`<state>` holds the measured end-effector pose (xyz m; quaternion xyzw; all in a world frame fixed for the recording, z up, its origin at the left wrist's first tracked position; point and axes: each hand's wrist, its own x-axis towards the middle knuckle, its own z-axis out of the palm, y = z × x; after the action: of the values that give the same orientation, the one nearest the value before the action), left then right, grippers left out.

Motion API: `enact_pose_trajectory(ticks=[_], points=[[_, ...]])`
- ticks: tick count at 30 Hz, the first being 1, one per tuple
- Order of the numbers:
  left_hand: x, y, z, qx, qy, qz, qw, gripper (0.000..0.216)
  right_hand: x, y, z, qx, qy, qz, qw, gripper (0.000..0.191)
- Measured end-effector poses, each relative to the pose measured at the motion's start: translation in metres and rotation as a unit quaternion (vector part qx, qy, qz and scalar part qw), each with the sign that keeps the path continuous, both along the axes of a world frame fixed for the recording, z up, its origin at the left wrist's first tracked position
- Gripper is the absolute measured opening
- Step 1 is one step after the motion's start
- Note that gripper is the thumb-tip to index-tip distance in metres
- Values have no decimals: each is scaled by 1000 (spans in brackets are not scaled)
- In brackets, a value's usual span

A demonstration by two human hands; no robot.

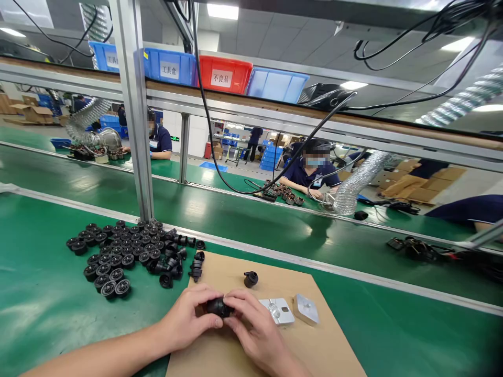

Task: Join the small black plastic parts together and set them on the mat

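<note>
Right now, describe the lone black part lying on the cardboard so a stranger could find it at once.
Find the brown cardboard sheet on the green bench. Beyond the two hands, left hand and right hand, lies one small black part. It lies alone on bare cardboard, apart from the heap of black parts on the left.

Green surface (47, 314) runs along a green conveyor belt (236, 209), aluminium post (135, 110) between them. Overhead shelf (275, 112) carries blue bins (170, 66) and one red bin (225, 74), white labels on them. Black cables (412, 42) hang from above. Silver flex ducts (84, 123) reach down at stations across the belt. Cardboard boxes (424, 186) stacked far right. Ceiling light panels (222, 11) lit.
</note>
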<state>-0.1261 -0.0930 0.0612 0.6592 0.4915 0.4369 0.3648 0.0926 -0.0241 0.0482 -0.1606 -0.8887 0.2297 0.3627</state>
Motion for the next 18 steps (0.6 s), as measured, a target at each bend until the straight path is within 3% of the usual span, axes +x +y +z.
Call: enact_pose_trajectory(ticks=[5, 8, 12, 15, 18], points=[[0, 0, 0, -14, -4, -6, 1000, 31, 1, 4, 2, 105, 3, 14, 994, 43], [1, -3, 0, -13, -1, -10, 1000, 31, 0, 4, 8, 121, -15, 8, 992, 39], [2, -6, 2, 3, 4, -18, 1000, 31, 2, 3, 11, 56, -51, -26, 997, 30], [4, -2, -4, 17, 21, 0, 1000, 30, 10, 1, 1, 2, -56, -34, 998, 36], [5, 9, -18, 29, 28, 20, 999, 32, 7, 6, -14, -143, 39, -88, 985, 32]])
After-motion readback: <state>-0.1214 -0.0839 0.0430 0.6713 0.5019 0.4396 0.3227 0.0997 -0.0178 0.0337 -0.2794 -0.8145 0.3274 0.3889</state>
